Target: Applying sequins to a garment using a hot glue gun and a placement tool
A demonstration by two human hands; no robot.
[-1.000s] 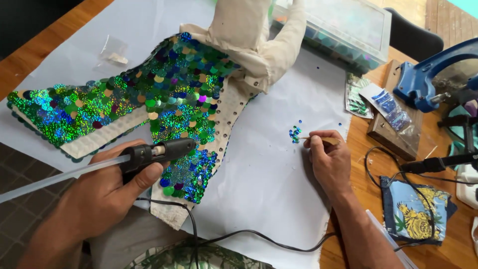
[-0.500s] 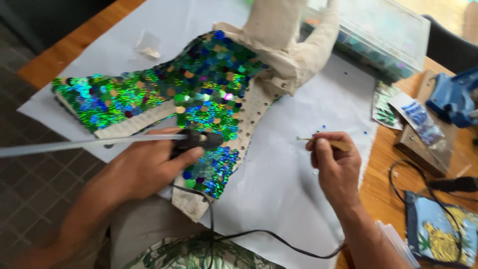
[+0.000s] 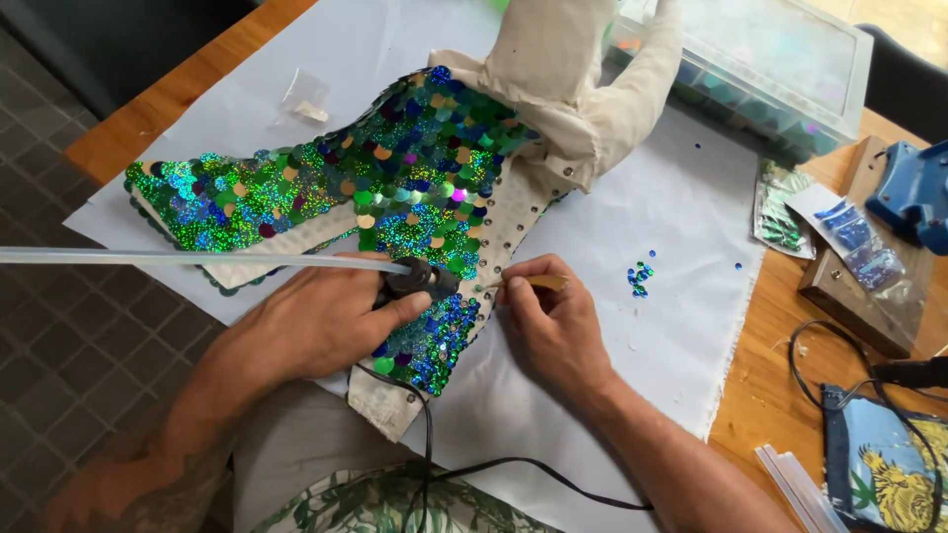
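One glue gun (image 3: 420, 279) (left hand (image 3: 316, 321)), nozzle rightward, stick (image 3: 188, 258) leftward

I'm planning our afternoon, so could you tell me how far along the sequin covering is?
Done: most of the fabric piece carries green and blue sequins. In hand: the left hand holds a glue gun at the lower edge, the right hand a thin stick. Left: the bare studded strip, the bottom corner, and loose sequins.

2 hands (image 3: 326, 321), 1 glue gun (image 3: 420, 278), 1 sequined garment (image 3: 395, 197), 1 clear bead box (image 3: 780, 69), 1 white cloth (image 3: 681, 326).
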